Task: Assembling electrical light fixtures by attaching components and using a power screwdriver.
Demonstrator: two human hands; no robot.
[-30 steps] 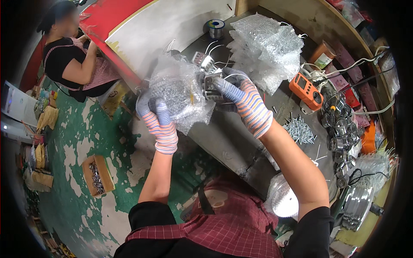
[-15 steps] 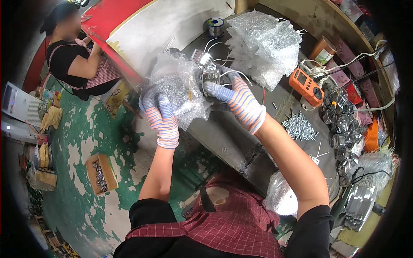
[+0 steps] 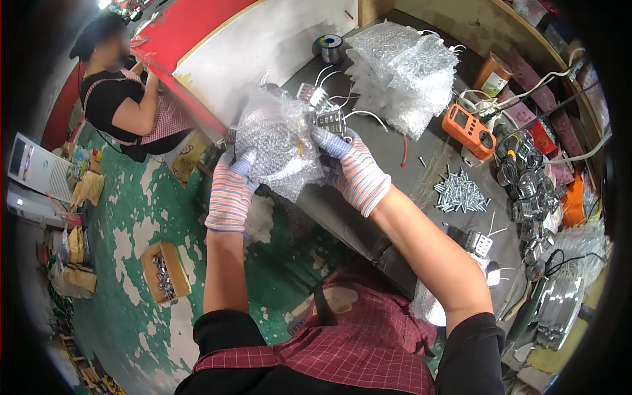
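A bundle in clear bubble wrap (image 3: 276, 141) is held up between both my hands, over the table's near edge. My left hand (image 3: 229, 191), in a striped knit glove, is closed on its left side. At the right side my right hand (image 3: 355, 168), gloved alike, has its thumb pressed against the wrap, just below a slotted metal part (image 3: 331, 122) with white wires. Another slotted metal part (image 3: 312, 95), also wired, pokes out behind the wrap. What the wrap covers, and most of my fingertips, are hidden.
Flat bubble wrap bags (image 3: 405, 76) lie on the dark table beside a solder spool (image 3: 330, 49). To the right are an orange meter (image 3: 469, 130), loose screws (image 3: 461, 191) and piled metal parts (image 3: 526, 191). A co-worker (image 3: 125, 99) stands far left; a box (image 3: 164, 273) sits on the floor.
My left hand has shifted lower and left along the wrap. The right thumb has slid down off the face of the slotted metal part onto the wrap's edge.
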